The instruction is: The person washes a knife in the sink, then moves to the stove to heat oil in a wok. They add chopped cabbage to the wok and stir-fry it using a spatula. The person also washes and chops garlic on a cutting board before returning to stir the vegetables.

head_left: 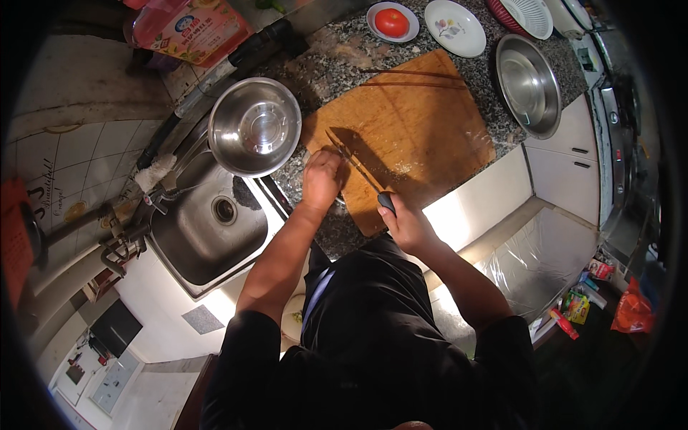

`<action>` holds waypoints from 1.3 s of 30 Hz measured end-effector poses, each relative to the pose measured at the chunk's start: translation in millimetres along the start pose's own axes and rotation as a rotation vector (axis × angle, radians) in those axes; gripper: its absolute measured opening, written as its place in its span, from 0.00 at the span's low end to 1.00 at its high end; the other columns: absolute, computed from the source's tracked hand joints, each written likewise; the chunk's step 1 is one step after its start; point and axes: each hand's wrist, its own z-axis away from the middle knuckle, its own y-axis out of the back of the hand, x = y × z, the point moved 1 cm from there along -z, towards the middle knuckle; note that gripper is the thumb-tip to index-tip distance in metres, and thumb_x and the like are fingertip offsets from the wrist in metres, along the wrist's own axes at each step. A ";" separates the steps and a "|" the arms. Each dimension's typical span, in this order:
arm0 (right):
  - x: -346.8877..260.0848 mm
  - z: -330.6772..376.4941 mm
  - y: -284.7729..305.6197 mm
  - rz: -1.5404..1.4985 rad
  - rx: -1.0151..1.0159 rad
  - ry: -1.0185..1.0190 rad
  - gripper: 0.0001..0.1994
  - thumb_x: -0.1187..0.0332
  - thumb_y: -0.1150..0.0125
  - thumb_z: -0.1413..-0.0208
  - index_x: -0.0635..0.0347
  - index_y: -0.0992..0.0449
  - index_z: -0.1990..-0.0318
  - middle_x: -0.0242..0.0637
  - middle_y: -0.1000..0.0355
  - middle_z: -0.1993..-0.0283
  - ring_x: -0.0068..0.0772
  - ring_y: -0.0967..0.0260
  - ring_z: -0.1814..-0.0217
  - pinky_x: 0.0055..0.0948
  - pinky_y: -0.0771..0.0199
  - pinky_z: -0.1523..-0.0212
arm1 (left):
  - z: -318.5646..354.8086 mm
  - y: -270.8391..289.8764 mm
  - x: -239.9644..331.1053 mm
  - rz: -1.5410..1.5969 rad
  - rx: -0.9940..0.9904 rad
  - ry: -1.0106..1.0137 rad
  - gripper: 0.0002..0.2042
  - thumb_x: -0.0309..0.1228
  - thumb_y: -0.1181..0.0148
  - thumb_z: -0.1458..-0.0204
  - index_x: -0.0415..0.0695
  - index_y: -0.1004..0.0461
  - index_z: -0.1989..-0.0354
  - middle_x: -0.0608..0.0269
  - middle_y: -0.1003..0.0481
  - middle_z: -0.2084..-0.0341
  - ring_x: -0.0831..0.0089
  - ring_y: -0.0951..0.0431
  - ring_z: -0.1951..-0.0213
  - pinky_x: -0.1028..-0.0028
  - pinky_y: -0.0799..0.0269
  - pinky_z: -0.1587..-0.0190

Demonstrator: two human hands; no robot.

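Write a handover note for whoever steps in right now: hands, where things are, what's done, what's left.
Right hand: closed on the dark handle of the knife, blade lying across the wooden cutting board.
Left hand: pressed down at the board's left edge by the blade tip; whatever is under it is hidden.
Empty steel bowl sits over the sink. Whole tomato waits on a small plate behind the board.
Done: nothing cut shows on the board.
Left: tomato uncut.

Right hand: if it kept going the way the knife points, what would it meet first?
The right hand holds a knife pointing up-left across the cutting board. Going straight on, it would probably meet the left hand beside the blade first, then the steel bowl; depth is unclear.
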 end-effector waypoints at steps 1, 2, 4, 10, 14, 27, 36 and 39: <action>0.2 -5.2 -3.4 0.038 -0.024 -0.081 0.15 0.60 0.57 0.44 0.62 0.38 0.55 0.52 0.32 0.68 0.56 0.34 0.64 0.41 0.35 0.65 | -0.8 -0.4 0.4 0.009 0.004 -0.002 0.03 0.23 0.42 0.63 0.39 0.29 0.79 0.54 0.30 0.78 0.56 0.30 0.71 0.66 0.32 0.67; -2.4 -14.1 -8.6 0.076 -0.047 -0.162 0.15 0.59 0.58 0.44 0.61 0.38 0.55 0.53 0.32 0.66 0.57 0.35 0.63 0.42 0.35 0.64 | -1.3 -0.8 0.6 0.017 0.007 -0.004 0.03 0.23 0.41 0.64 0.39 0.29 0.79 0.54 0.30 0.78 0.56 0.30 0.71 0.66 0.32 0.67; -6.9 -25.4 -10.0 0.073 -0.052 -0.236 0.16 0.58 0.59 0.43 0.60 0.37 0.56 0.54 0.32 0.64 0.59 0.36 0.60 0.44 0.36 0.63 | 0.3 -0.8 -1.9 -0.017 -0.008 -0.007 0.03 0.23 0.41 0.64 0.39 0.29 0.79 0.55 0.30 0.78 0.57 0.30 0.71 0.66 0.32 0.67; 2.2 -12.5 -5.4 -0.119 0.103 -0.013 0.15 0.59 0.59 0.42 0.62 0.38 0.55 0.52 0.32 0.68 0.55 0.34 0.63 0.38 0.35 0.64 | -2.1 2.3 3.4 0.012 0.036 -0.014 0.05 0.22 0.41 0.63 0.40 0.27 0.75 0.57 0.29 0.76 0.59 0.29 0.70 0.66 0.32 0.66; 2.1 -4.1 -2.5 -0.172 0.070 -0.026 0.15 0.61 0.58 0.42 0.63 0.37 0.55 0.50 0.32 0.68 0.50 0.33 0.63 0.35 0.36 0.63 | -2.4 12.0 7.1 -0.089 0.008 -0.066 0.06 0.23 0.42 0.61 0.41 0.26 0.72 0.59 0.28 0.72 0.61 0.28 0.67 0.68 0.31 0.64; 5.2 -0.4 -1.6 -0.157 0.042 -0.057 0.17 0.59 0.55 0.43 0.63 0.36 0.54 0.48 0.31 0.65 0.45 0.32 0.62 0.34 0.35 0.62 | 2.8 2.9 9.7 -0.048 0.101 0.006 0.03 0.24 0.40 0.61 0.41 0.25 0.76 0.62 0.27 0.71 0.64 0.28 0.68 0.70 0.34 0.65; 6.2 -2.4 -4.9 -0.031 0.004 -0.071 0.17 0.60 0.56 0.44 0.63 0.38 0.53 0.49 0.32 0.68 0.50 0.33 0.65 0.37 0.35 0.65 | 6.1 -3.0 6.2 -0.085 0.103 -0.007 0.05 0.24 0.39 0.65 0.41 0.26 0.76 0.62 0.27 0.72 0.64 0.29 0.68 0.69 0.36 0.65; 1.5 -13.7 -7.5 0.008 0.007 -0.132 0.17 0.61 0.56 0.44 0.63 0.39 0.53 0.51 0.32 0.68 0.53 0.33 0.64 0.38 0.34 0.65 | 4.6 -3.9 6.1 -0.075 0.121 -0.016 0.06 0.24 0.39 0.65 0.41 0.26 0.75 0.62 0.27 0.72 0.63 0.29 0.68 0.69 0.36 0.64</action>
